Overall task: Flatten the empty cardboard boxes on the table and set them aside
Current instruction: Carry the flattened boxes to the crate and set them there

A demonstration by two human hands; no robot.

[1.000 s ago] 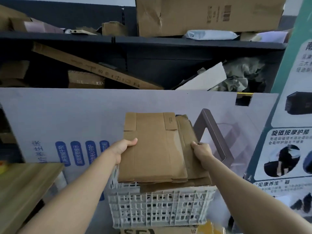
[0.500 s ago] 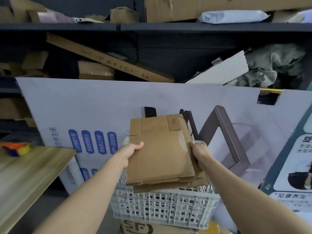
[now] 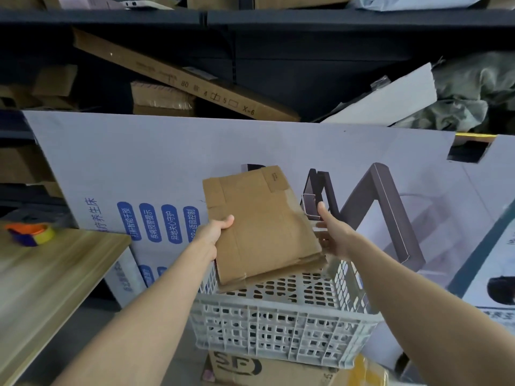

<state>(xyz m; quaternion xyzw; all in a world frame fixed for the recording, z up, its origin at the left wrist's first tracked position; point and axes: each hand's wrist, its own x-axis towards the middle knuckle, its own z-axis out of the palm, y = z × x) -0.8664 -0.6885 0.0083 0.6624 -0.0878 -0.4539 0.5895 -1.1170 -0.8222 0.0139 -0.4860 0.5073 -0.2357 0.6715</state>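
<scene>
At the far left a roll of tape sits on the wooden table, which shows no boxes in this view. Next comes the left hand, grasping the left edge of the flattened cardboard boxes with the thumb on top and the fingers out of sight beneath. That looks like a pinch meant to keep the loose sheets stacked as one bundle. The bundle is tilted, far end raised, and hangs over the open grey plastic crate. Its near end is low at the crate's rim, probably so it can slide in flat. The crate seems to be the set-aside spot. The right hand is at the bundle's right edge with the thumb lifted clear. I cannot tell whether its fingers are gripping the cardboard or only steadying it. A large printed carton stands behind.
</scene>
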